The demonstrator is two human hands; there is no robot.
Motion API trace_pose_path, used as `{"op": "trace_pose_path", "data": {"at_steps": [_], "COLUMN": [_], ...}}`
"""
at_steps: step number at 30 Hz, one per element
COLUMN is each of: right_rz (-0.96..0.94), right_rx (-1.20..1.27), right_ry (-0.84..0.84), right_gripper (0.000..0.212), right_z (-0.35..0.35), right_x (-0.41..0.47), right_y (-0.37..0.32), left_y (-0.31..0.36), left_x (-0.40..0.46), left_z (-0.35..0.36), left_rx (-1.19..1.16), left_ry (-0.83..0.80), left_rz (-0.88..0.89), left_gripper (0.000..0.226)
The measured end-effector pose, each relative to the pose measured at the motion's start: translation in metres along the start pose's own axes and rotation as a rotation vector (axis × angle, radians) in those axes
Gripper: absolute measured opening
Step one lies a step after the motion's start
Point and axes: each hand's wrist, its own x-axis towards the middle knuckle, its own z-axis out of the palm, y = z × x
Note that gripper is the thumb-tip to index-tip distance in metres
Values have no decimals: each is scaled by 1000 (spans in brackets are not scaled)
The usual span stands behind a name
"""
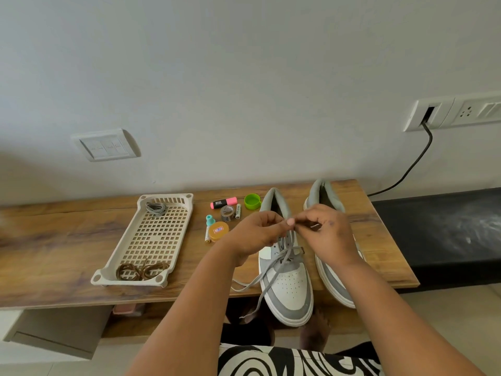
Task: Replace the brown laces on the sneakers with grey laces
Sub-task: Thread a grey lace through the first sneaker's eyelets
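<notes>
Two grey-and-white sneakers stand side by side on the wooden table, toes toward me. The left sneaker point(287, 283) carries a grey lace point(273, 270) whose loose ends trail over the table's front edge. My left hand point(257, 234) and my right hand point(325, 232) meet above its tongue, each pinching the grey lace. The right sneaker point(330, 278) is partly hidden behind my right forearm. In the beige perforated tray point(173, 256), brown laces point(141, 270) lie at the near end and a coiled grey lace point(156, 208) at the far end.
Between tray and sneakers lie a pink highlighter point(223, 202), green cap point(252, 201), tape roll point(227, 213), orange tin point(218, 231), a small teal-capped bottle point(209, 220) and a small battery point(238, 210). A black bench point(439, 232) adjoins the table on the right. A cable point(412, 164) hangs from the wall socket.
</notes>
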Motion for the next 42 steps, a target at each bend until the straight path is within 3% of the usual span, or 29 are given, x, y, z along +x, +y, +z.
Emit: {"op": "trace_pose_path", "data": {"at_steps": [4,10,13,16,19,22,24,26,28,32,36,40,42], "right_rz": [-25,71,195,354,464,416,378,256,188,467,290,79,179], "right_rx": [-8,77,-7,-241,-248,-29,80,-48,-169,-369,-351,-412,-439], "right_ry": [11,62,119,203,26,-288,-412,-376,-246,-61,-283,-259,-224], "right_gripper": [18,19,14,18,40,55,39,12,15,21,49,17,20], "right_z": [3,8,4,-8,-15,-9,1,8,6,-17,-10,11,5], "right_x": [-3,-3,-3,-3,-1,0,-1,-2,-3,0,-3,-4,-1], "right_y": [-1,1,5,20,24,8,-1,0,7,25,6,-9,-2], "left_y": [-7,-5,-3,-1,-3,-3,-1,0,1,-2,-1,5,4], "left_x": [4,5,2,0,-1,-1,0,0,-2,-4,-2,-2,-2], "left_z": [1,3,-3,-14,-18,-14,-11,-10,-13,-24,-17,-9,-14], "left_rx": [86,2,-19,2,18,50,47,38,35,20,59,73,48], "left_ry": [46,-51,-75,-5,70,81,69,72,86,129,84,43,83], "left_rz": [3,-34,-12,-21,-27,-31,-19,-1,7,-10,-30,-6,2], "left_gripper": [20,20,14,20,23,24,24,24,24,26,24,24,24]}}
